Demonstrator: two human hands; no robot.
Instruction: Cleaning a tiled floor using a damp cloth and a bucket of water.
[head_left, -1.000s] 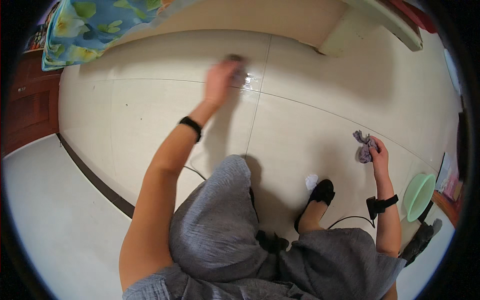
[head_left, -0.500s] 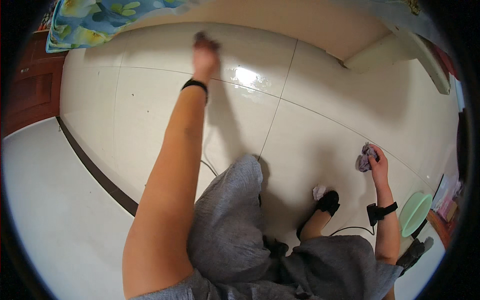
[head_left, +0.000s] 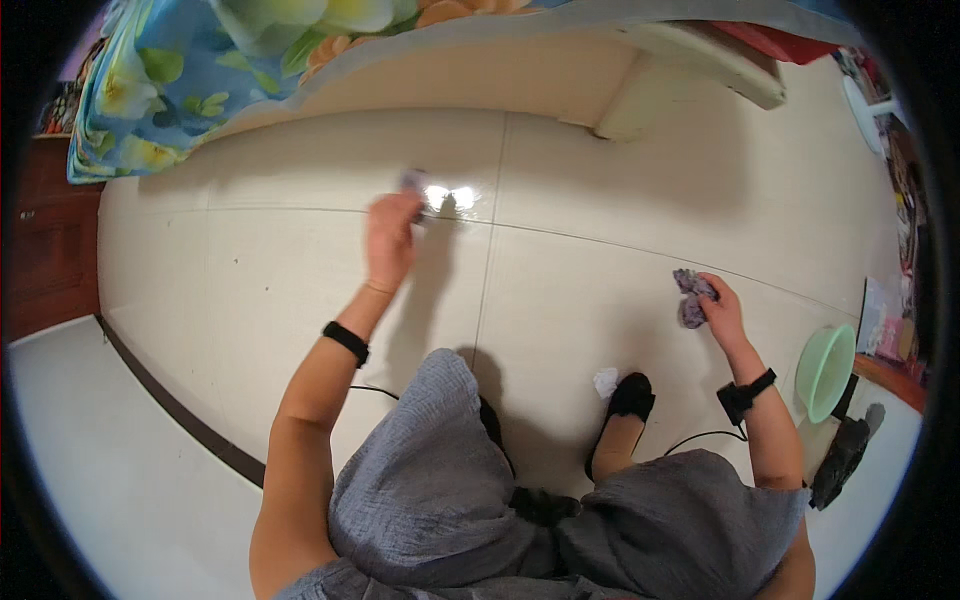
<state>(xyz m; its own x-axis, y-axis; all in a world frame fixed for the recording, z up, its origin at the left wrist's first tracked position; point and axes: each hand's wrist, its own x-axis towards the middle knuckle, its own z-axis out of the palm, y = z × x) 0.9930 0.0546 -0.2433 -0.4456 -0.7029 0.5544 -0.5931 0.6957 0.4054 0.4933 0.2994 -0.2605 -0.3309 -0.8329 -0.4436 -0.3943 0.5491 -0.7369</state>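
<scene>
Stretched forward over the pale tiled floor [head_left: 300, 260], my left hand [head_left: 388, 235] grips a greyish cloth [head_left: 413, 183], partly hidden by the fingers and smeared by motion. The cloth is at a shiny wet-looking patch [head_left: 455, 197]. Off to the right, my right hand [head_left: 724, 312] has its fingers closed on a crumpled purple-grey cloth [head_left: 693, 305], which hangs in folds. Whether this cloth touches the floor I cannot tell. A crumpled white tissue [head_left: 605, 381] lies beside my black shoe [head_left: 632, 393].
Overhanging the far side is a blue floral bedspread [head_left: 130, 110] on a bed with a cream leg [head_left: 650, 95]. A green basin [head_left: 826, 375] stands right, near a black bag [head_left: 842, 462]. Left are a brown wooden cabinet [head_left: 55, 235] and a white panel [head_left: 110, 450].
My left hand has drawn back toward me with its cloth, its elbow now bent. My right hand still holds its cloth. The view has tilted, showing more of the bedspread.
</scene>
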